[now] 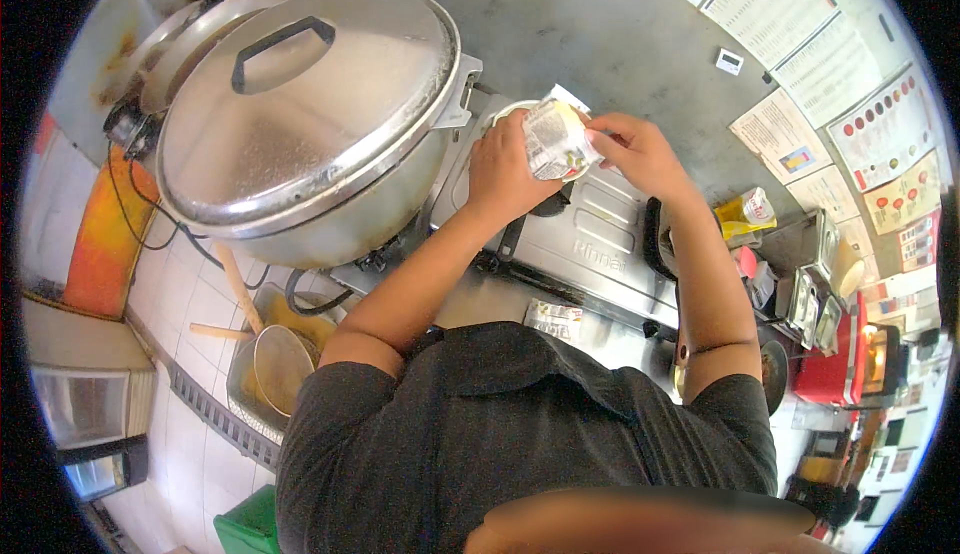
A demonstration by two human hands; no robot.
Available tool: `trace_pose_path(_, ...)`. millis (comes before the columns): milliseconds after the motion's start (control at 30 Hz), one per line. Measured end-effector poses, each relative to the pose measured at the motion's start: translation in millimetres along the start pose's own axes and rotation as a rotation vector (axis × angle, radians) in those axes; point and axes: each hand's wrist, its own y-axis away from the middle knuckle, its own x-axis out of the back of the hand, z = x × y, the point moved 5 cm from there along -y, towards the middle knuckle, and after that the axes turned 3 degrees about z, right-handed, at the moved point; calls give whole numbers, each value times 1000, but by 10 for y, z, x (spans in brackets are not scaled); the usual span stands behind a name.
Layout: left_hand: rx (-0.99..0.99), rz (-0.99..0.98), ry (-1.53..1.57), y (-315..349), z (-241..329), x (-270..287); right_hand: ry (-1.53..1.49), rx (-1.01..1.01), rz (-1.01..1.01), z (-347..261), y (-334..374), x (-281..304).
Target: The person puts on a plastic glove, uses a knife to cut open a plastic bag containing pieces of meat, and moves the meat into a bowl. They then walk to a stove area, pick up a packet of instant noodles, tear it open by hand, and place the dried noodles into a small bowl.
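Observation:
A white printed packet is held up over the back of a metal gas stove. My left hand is closed around its left side and lower part. The fingertips of my right hand pinch at the packet's right edge. Part of a round, pale rim shows just behind the packet, but what it belongs to is mostly hidden. To the left of my left hand stands a large metal cooker with a domed lid; its lid is down.
A flat printed packet lies near my chest. At the right are a yellow bag and metal containers. Low on the left, a strainer rests in a tub, with a green bin nearer me. Papers cover the wall.

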Motion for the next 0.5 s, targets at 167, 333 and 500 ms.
trace_pose_path(167, 104, -136, 215, -93, -42, -87, 100, 163, -112, -262, 100, 195)
trace_pose_path(333, 160, -268, 421, -79, -42, -237, 287, 300, -40, -352, 131, 268)
trace_pose_path(500, 273, -407, 425, -102, 17, -200, 384, 531, 69, -638, 333, 276)
